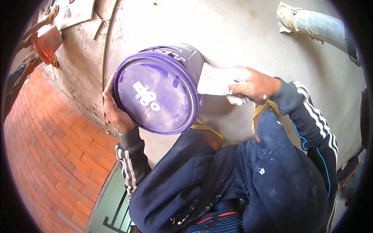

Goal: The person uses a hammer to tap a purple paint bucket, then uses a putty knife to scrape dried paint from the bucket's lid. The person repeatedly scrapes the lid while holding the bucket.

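Observation:
A bucket with a purple lid (155, 99) is tipped so that the lid faces me; its grey wall (197, 58) shows behind the rim. My left hand (116, 114) grips the lid's left edge, thumb on the rim and the other fingers partly hidden behind it. In my right hand (254, 83) is a putty knife (214, 80), its wide blade coated in white. The blade's left edge lies beside the right side of the bucket's rim; I cannot tell whether they touch. White smears mark the fingers of that hand.
Orange brick-like tiles (58, 143) meet the pale floor (233, 35) at the left. An orange bucket (48, 44) stands at the far left by another person's limbs. A grey tube (322, 27) with a cream-wrapped end reaches in at the far right. My knees flank the work.

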Demonstrator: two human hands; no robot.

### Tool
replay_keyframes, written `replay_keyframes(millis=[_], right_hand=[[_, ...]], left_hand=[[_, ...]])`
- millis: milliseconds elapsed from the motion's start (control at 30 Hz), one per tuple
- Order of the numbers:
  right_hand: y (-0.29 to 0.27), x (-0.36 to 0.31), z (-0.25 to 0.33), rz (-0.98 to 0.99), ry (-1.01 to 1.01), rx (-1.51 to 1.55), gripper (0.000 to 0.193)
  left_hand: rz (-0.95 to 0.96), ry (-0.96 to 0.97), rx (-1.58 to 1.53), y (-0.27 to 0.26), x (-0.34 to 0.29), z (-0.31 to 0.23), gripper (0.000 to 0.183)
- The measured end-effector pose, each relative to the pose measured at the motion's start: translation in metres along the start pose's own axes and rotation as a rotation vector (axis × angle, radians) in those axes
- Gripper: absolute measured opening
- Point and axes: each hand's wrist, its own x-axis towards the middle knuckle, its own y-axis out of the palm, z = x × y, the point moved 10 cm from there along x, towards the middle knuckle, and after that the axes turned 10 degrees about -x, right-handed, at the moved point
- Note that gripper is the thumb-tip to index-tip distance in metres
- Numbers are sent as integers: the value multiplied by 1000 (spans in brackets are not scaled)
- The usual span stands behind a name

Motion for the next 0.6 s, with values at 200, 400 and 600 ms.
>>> replay_keyframes(millis=[200, 400, 600], right_hand=[[-16, -37, 76, -345, -146, -670, 18], [-5, -33, 84, -329, -324, -739, 17], [-9, -27, 78, -337, -109, -508, 16]], left_hand=[[16, 18, 0, -3, -2, 2, 58], [16, 37, 22, 1, -1, -4, 58], [10, 17, 8, -2, -2, 2, 61]])
